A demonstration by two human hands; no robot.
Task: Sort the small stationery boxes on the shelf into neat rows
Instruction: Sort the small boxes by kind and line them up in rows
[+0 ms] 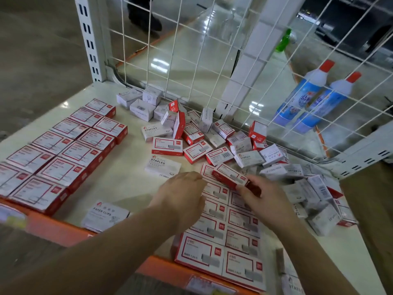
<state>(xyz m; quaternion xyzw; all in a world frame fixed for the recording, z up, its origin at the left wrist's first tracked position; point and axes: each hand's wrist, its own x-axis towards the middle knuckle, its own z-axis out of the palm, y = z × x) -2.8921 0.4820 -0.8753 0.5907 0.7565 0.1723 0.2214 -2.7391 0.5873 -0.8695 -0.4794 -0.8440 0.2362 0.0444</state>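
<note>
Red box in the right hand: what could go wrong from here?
The right hand pinches the red box by one end, tilted above the near rows; it could slip and knock them askew. The loose pile beside the right forearm might get swept off the shelf.

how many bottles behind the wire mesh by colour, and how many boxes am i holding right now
blue bottles with red caps: 2
green bottle: 1
red box held in the right hand: 1
total: 4
</note>
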